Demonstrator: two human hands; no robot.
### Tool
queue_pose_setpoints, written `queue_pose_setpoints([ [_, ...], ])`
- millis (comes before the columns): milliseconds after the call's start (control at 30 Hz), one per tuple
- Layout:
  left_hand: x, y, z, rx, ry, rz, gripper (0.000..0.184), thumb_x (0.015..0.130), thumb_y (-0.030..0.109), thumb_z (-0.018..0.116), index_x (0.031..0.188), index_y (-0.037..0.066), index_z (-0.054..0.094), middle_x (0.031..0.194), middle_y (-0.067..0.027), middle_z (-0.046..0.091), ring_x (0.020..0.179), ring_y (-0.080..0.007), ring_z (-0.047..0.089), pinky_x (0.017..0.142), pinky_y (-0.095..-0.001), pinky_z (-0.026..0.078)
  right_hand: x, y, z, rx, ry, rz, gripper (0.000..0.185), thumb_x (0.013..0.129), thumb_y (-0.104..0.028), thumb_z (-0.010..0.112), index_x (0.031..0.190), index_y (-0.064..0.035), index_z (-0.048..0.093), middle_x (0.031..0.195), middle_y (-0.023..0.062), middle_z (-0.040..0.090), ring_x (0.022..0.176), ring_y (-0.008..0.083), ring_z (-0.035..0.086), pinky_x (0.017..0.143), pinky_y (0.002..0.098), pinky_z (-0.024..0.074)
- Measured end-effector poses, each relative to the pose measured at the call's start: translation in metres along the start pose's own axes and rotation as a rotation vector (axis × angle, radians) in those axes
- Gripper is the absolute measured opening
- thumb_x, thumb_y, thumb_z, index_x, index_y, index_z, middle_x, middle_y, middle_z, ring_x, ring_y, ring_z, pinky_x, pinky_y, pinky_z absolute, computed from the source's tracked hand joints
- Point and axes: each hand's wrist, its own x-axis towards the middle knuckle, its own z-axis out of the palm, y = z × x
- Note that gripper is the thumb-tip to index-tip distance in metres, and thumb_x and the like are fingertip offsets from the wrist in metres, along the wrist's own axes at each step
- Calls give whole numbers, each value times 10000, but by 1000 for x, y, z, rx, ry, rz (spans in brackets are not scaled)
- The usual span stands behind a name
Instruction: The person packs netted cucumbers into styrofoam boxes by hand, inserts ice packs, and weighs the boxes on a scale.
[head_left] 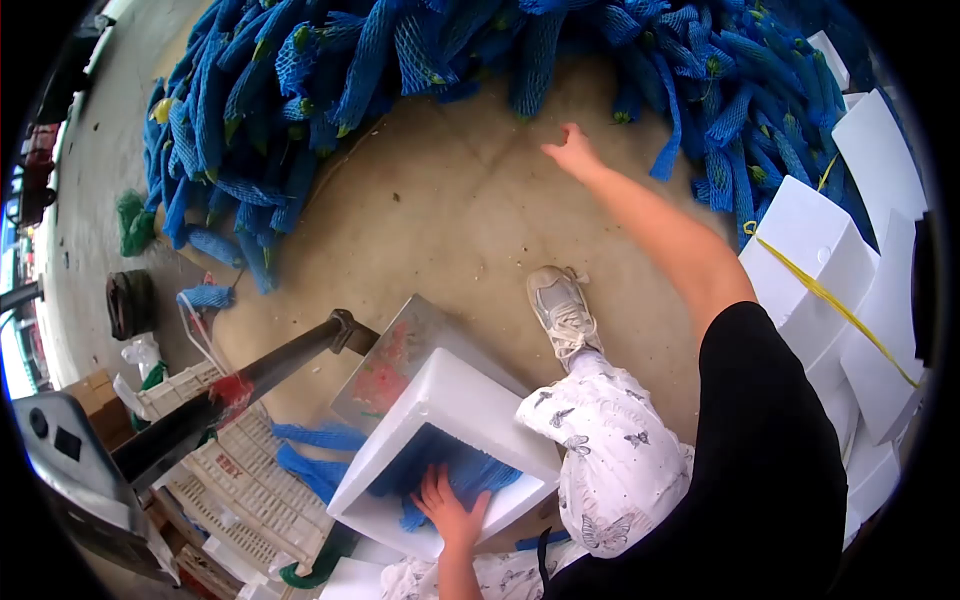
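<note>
My left hand (449,507) is inside a white foam box (455,392) that sits tilted on a metal platform (408,345). Its fingers are spread over the blue-netted pieces (480,482) in the box. Stretched out over the floor, my right hand (574,153) has thumb and fingers apart, and nothing shows in it. Just beyond it lies a big heap of long vegetables in blue foam netting (535,65). Green tips poke out of several sleeves; their exact kind is hidden by the netting. A gap separates the right hand from the nearest sleeve.
White foam boxes (800,235) with a yellow strap (815,290) are stacked at right. A dark scale post (250,385) slants across the left, above cream plastic crates (245,480). My shoe (562,310) rests on the brown floor (450,210). A green net bag (135,222) lies far left.
</note>
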Motion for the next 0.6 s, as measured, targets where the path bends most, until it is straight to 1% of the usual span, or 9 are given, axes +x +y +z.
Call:
queue_pose_setpoints([
  [33, 0, 0, -1, 8, -15, -16, 922, 639, 415, 762, 1379, 60, 342, 1437, -155, 317, 1354, -326, 251, 1102, -594, 59, 27, 3, 8, 0, -5, 9, 611, 776, -314, 680, 1285, -56, 463, 1281, 182, 518, 1198, 332, 500, 978, 392, 426],
  [100, -1, -2, 0, 17, -21, -7, 944, 623, 427, 769, 1365, 28, 343, 1410, -182, 332, 1343, -343, 258, 1097, -600, 62, 73, 2, 19, 68, 139, 12, 781, 715, -362, 759, 1303, 23, 418, 1274, 224, 520, 1163, 341, 525, 968, 382, 432],
  [167, 1, -4, -1, -1, -42, -9, 929, 622, 483, 765, 1328, 23, 375, 1368, -218, 351, 1295, -404, 279, 1075, -633, 83, 109, -15, 21, 158, 179, -3, 797, 692, -355, 777, 1295, 33, 429, 1268, 222, 531, 1159, 338, 531, 964, 383, 436],
  [300, -1, -2, -4, 2, -100, -80, 950, 605, 507, 772, 1323, 25, 379, 1351, -219, 351, 1280, -420, 278, 1069, -641, 82, 154, -25, 41, 210, 271, 10, 806, 615, -314, 836, 1237, 53, 480, 1231, 214, 569, 1129, 316, 563, 931, 377, 461],
  [333, -2, -3, -4, -2, -109, -84, 948, 610, 509, 770, 1326, 28, 377, 1355, -219, 349, 1284, -418, 277, 1066, -644, 84, 159, -17, 46, 395, 172, 112, 751, 570, -257, 860, 1170, 44, 522, 1145, 186, 609, 1032, 288, 604, 879, 374, 485],
  [367, -3, -4, -4, -7, -121, -86, 946, 615, 511, 767, 1329, 32, 375, 1359, -219, 348, 1289, -417, 276, 1064, -648, 85, 155, -16, 51, 393, 168, 113, 751, 570, -257, 860, 1170, 44, 522, 1145, 186, 609, 1032, 288, 604, 879, 374, 485],
  [433, -1, -2, -5, -7, -113, -78, 944, 620, 511, 764, 1335, 36, 373, 1365, -216, 345, 1294, -412, 275, 1058, -655, 87, 122, -10, 58, 757, 103, 165, 724, 562, -225, 859, 1148, 32, 520, 1071, 151, 621, 940, 253, 614, 823, 361, 500],
  [500, 0, 2, -4, -17, -108, -62, 941, 624, 512, 762, 1340, 41, 371, 1371, -214, 343, 1300, -408, 274, 1053, -663, 88, 35, -11, 38, 937, 72, 229, 686, 582, -176, 841, 1146, 29, 510, 1035, 127, 615, 871, 225, 608, 774, 337, 508],
  [600, 2, 3, -5, -40, -59, -37, 943, 624, 505, 764, 1355, 62, 366, 1391, -197, 336, 1312, -392, 270, 1039, -686, 85, -62, 36, 21, 748, -38, 156, 651, 683, -165, 808, 1206, 35, 478, 1094, 118, 599, 942, 193, 592, 823, 312, 486],
])
